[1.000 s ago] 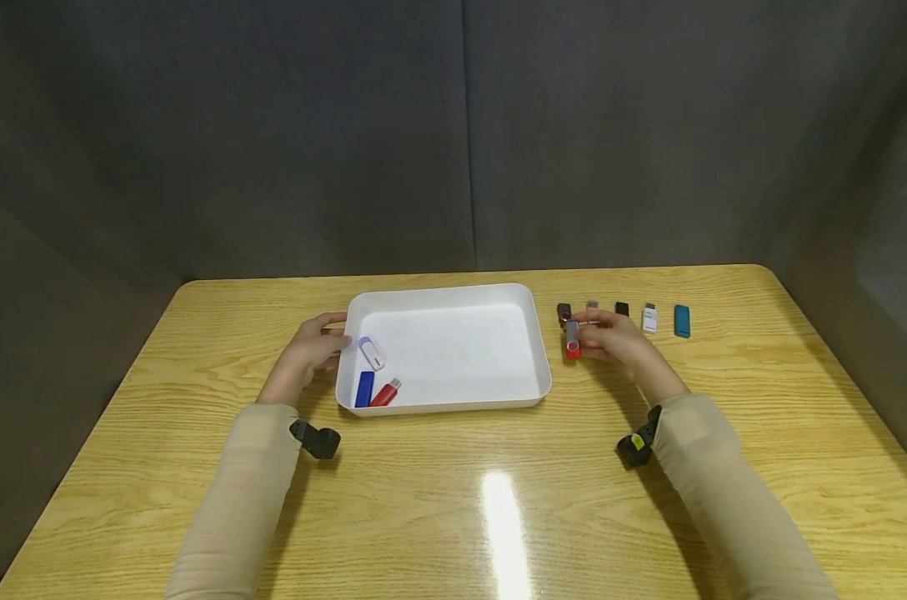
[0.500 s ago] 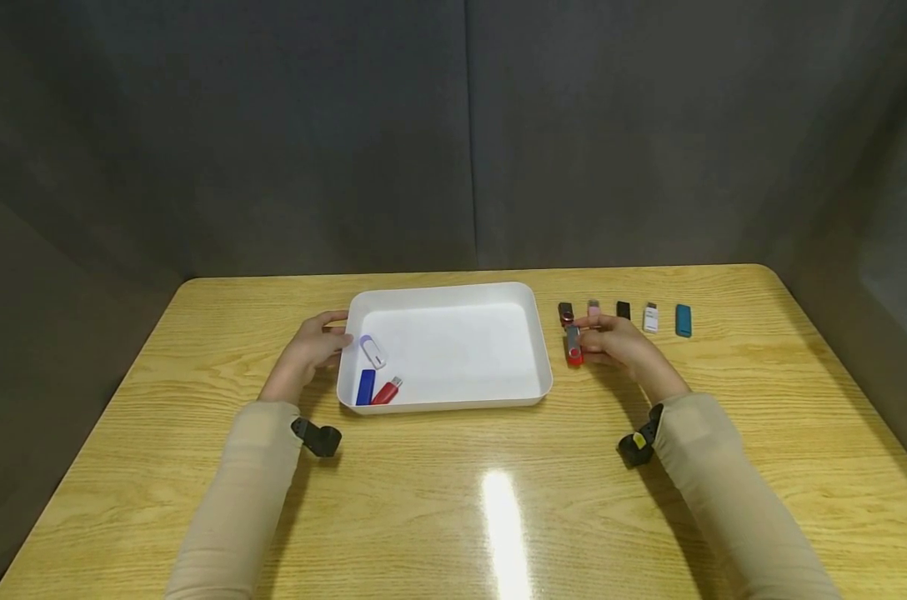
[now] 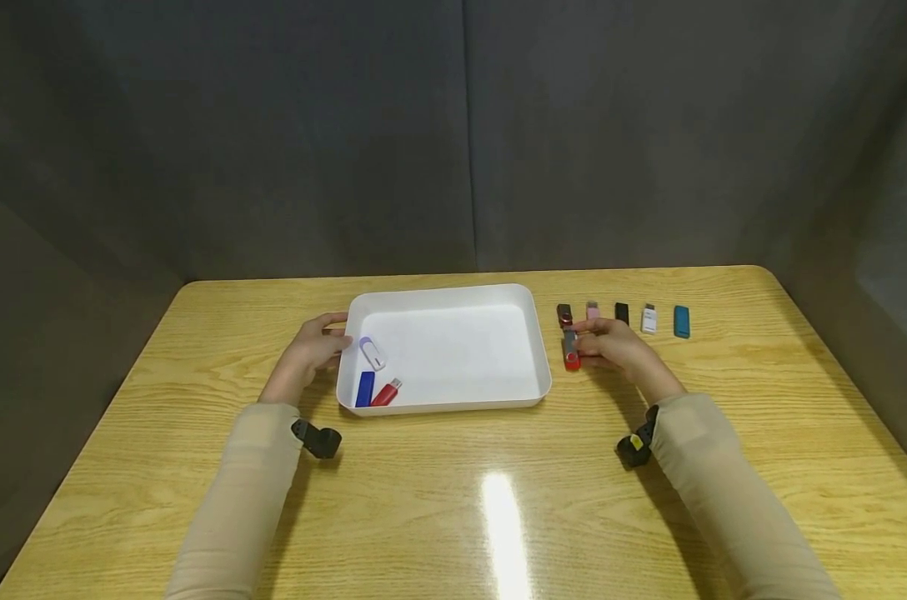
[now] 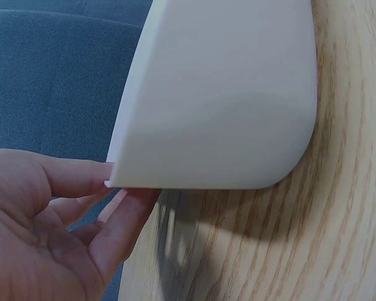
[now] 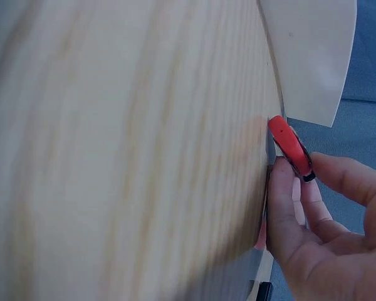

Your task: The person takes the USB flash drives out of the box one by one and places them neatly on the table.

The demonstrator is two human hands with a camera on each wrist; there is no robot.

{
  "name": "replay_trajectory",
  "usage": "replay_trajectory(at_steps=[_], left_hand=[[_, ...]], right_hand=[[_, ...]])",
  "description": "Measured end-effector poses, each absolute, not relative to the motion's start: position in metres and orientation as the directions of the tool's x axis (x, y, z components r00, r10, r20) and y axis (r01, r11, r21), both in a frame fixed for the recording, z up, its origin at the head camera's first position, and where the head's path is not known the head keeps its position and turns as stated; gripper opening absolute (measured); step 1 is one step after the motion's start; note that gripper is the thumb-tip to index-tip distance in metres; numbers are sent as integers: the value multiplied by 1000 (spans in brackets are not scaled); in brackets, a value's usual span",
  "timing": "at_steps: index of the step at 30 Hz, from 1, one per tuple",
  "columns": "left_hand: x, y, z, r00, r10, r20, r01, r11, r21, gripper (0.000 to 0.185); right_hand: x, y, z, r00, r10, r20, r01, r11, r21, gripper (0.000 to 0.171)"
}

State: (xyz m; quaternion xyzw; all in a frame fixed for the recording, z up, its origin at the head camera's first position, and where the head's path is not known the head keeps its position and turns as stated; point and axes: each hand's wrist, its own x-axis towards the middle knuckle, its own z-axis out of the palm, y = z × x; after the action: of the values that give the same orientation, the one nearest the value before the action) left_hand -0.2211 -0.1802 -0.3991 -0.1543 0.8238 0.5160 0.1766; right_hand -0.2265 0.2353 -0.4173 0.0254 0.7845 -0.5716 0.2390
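Observation:
My left hand (image 3: 313, 346) holds the left side of a white tray (image 3: 444, 407); in the left wrist view its thumb and fingers pinch the tray's rim. Inside the tray, toward its left end, lie a white and purple USB stick (image 3: 373, 354), a blue USB stick (image 3: 365, 389) and a red USB stick (image 3: 385, 394). To the right of the tray, my right hand (image 3: 614, 348) pinches a red and silver USB stick (image 3: 571, 358) by its side. The right wrist view shows this stick's red body (image 5: 289, 145) between thumb and fingers, close to the tabletop.
Behind my right hand runs a row of USB sticks: dark red and black (image 3: 564, 314), pink (image 3: 592, 310), black (image 3: 622, 312), white (image 3: 649, 319) and teal (image 3: 682, 322). They lie on a wooden table (image 3: 423, 517), with a dark curtain (image 3: 311, 142) beyond its far edge.
My right hand and the red and silver USB stick have shifted slightly toward me, uncovering more of the pink and black sticks. The left hand and tray stay in place.

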Motion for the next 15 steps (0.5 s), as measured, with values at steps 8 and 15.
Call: replay_trajectory(at_steps=[8,15], left_hand=[[-221,-181,-399,-891,-67,-449,-433,425,795,55],[-221,-181,-399,-894,-57,-445,-424,426,799,54]], right_hand=[[-227,231,-418,-896,-213,-389,289,385,-877,46],[-226,229,-417,-902,-191,-388,282,421,-862,46]])
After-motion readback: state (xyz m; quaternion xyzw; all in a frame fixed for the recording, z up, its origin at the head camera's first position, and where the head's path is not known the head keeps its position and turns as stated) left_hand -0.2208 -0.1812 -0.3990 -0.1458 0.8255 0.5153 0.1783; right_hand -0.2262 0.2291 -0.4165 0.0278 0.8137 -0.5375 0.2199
